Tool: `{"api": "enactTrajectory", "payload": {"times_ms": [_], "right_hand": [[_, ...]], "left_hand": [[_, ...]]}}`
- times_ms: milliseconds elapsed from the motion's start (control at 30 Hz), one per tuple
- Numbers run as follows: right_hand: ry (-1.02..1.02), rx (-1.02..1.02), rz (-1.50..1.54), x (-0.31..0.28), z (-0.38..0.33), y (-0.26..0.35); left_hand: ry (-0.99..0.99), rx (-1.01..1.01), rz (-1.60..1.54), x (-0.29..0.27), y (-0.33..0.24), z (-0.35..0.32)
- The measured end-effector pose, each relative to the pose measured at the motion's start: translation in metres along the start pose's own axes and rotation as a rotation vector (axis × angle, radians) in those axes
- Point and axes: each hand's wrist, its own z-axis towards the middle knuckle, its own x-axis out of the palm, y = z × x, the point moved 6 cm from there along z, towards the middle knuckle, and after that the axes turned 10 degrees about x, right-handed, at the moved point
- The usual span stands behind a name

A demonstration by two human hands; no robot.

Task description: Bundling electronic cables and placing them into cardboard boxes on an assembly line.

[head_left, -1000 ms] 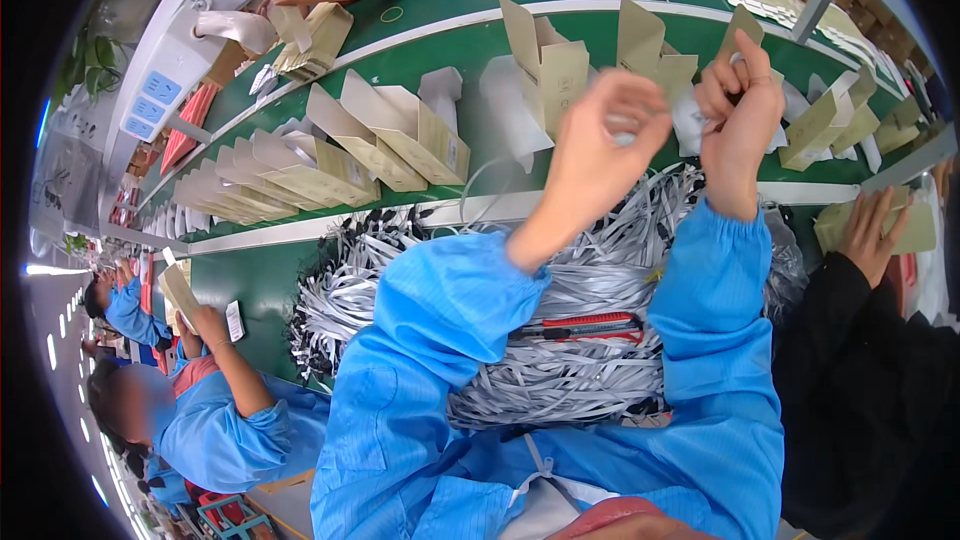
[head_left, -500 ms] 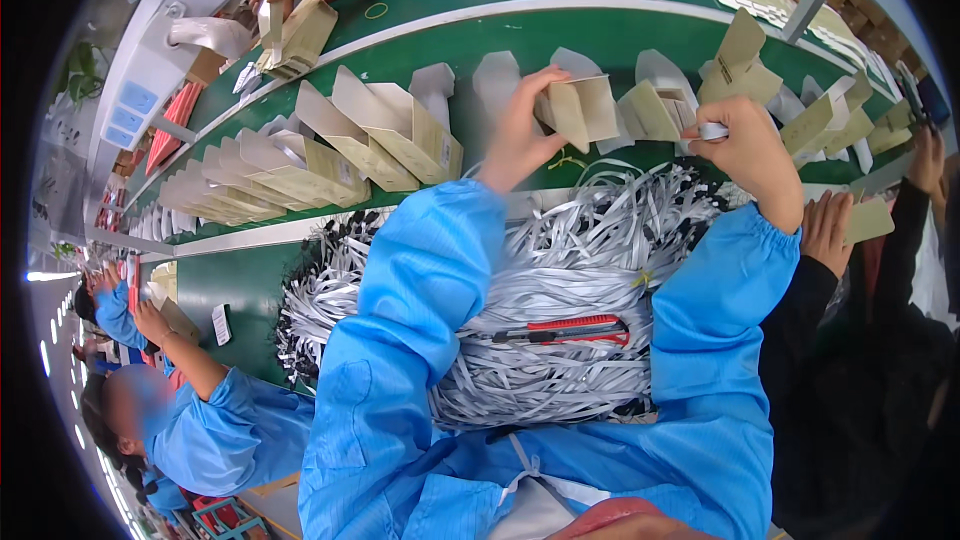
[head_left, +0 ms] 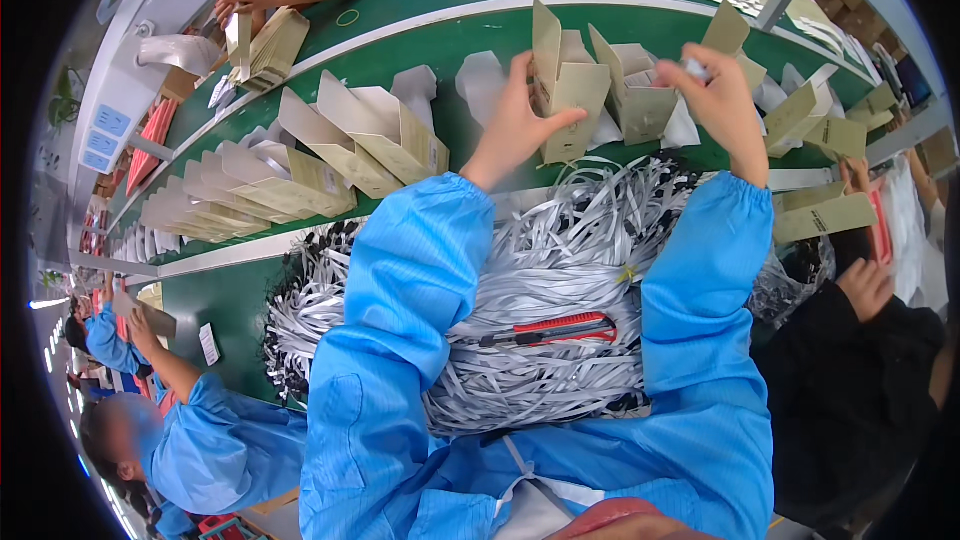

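One green worktop (head_left: 230,295) bears a broad heap of flat white straps with black ends (head_left: 550,280). Beyond it, an upright, open beige cardboard box (head_left: 583,105) is gripped by the left hand (head_left: 512,135), thumb across its front. The right hand (head_left: 728,105) hangs beside a second such box (head_left: 641,110), fingers curled. A red-and-black utility knife (head_left: 565,328) lies on the straps; smallest, a blurred white piece (head_left: 694,68) sits pinched in the right hand.

No readable text (print on box (head_left: 580,95) blurred).

Open boxes (head_left: 588,86) block ahead — room above the white ribbons (head_left: 560,282).
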Motion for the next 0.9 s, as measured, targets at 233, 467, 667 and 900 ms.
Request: {"api": "enactTrajectory", "payload": {"times_ms": [233,467,667,900], "right_hand": [[-0.446,0.293,0.865,-0.034,0.023,-0.052],[-0.237,-0.193,0.677,-0.025,0.058,-0.046],[-0.163,0.193,0.779,-0.024,0.062,-0.063],[-0.171,-0.103,0.783,-0.045,0.084,-0.035]], "left_hand": [[-0.035,0.02,0.043,0.006,0.009,0.004],[0.008,0.013,-0.022,0.016,0.012,0.003],[0.014,0.107,0.054,0.023,0.022,0.004],[0.018,0.075,0.075,0.03,0.027,0.006]]}}
